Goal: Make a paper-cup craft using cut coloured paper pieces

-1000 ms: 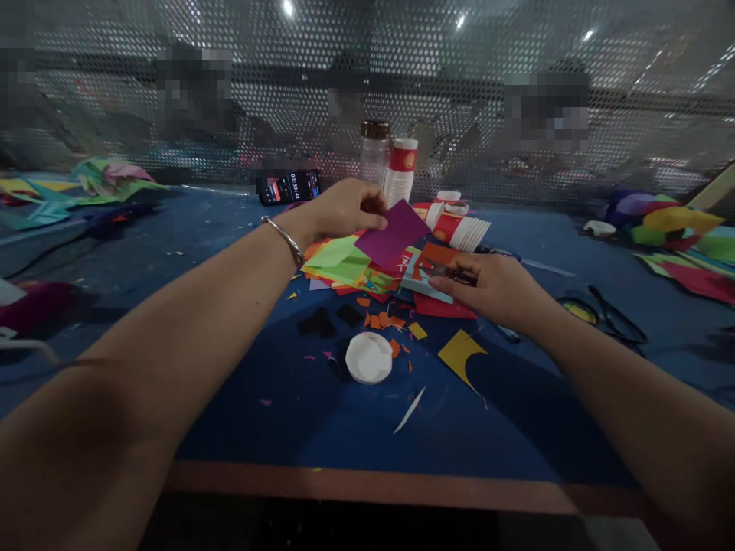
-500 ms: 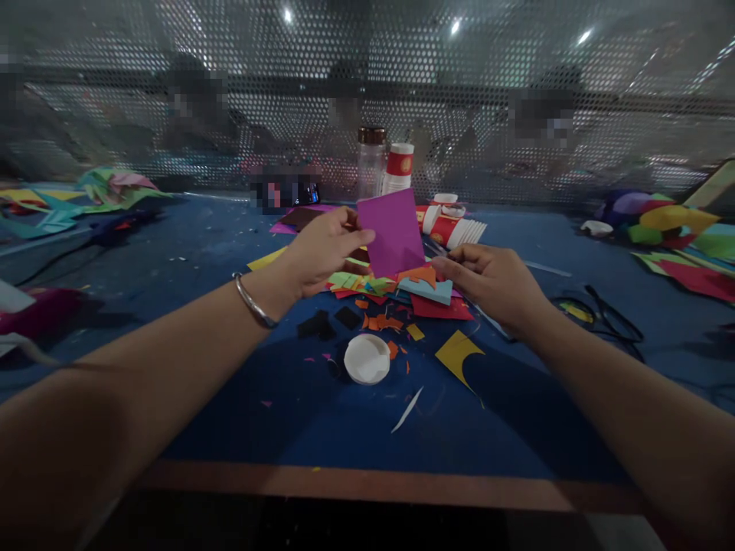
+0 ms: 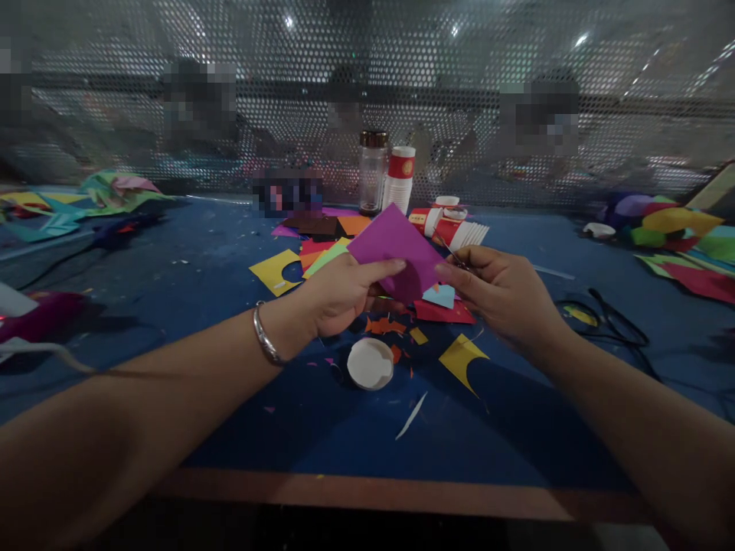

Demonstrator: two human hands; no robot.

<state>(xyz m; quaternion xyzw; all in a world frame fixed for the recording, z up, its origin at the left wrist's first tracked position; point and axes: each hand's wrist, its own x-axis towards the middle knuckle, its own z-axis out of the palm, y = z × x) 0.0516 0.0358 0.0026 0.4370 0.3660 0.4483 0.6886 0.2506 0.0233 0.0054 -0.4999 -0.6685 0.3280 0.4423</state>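
Observation:
A square of purple paper (image 3: 396, 241) is held up over the table, turned with one corner upward. My left hand (image 3: 344, 295) grips its lower left part, thumb flat on the front and the other fingers behind. My right hand (image 3: 497, 287) is closed around small scissors (image 3: 458, 259), whose thin metal blades point up and to the left. Its thumb tip meets the paper's right corner; whether it pinches the sheet I cannot tell. Under the hands lie a light blue paper piece (image 3: 439, 295), red paper (image 3: 445, 312) and orange scraps (image 3: 386, 326).
A white paper cup base (image 3: 370, 364) and a yellow cutout (image 3: 462, 360) lie nearer the front edge. Behind the hands stand a clear bottle (image 3: 372, 176) and stacked paper cups (image 3: 399, 184), with more cups (image 3: 453, 231) on their side. A black cable (image 3: 614, 321) lies right.
The purple paper has turned so a corner points up, and has come lower and closer to my right hand. My left hand has moved right and down with it.

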